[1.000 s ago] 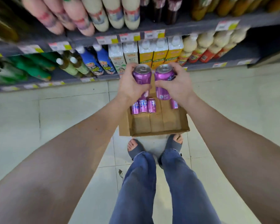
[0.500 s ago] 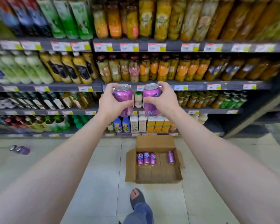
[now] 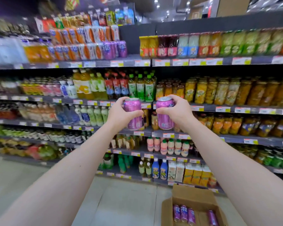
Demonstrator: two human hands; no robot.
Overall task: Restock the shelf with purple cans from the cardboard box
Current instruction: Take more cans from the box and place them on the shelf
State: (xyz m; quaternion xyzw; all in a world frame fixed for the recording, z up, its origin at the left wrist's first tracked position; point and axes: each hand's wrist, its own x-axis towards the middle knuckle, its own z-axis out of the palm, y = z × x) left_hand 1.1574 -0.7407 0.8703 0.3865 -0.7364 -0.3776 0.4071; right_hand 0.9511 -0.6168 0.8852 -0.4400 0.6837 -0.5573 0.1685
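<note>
**A:** How will the left can (image 3: 132, 114) and the right can (image 3: 165, 113) handle?

**B:** They look sealed, so I'd guess weighty for their size and stiff, with smooth sides that may slip. Grip round the body at mid-height. That's the hold now: the left hand (image 3: 119, 115) wraps one and the right hand (image 3: 178, 114) wraps the other. Both cans are upright, near each other but apart, raised before the shelves.

**A:** Where to?

**B:** Likely the upper shelf (image 3: 131, 63), beside the purple row (image 3: 115, 49). Spare cans (image 3: 184, 212) lie in the cardboard box (image 3: 192, 194) on the floor (image 3: 121, 201).
</note>
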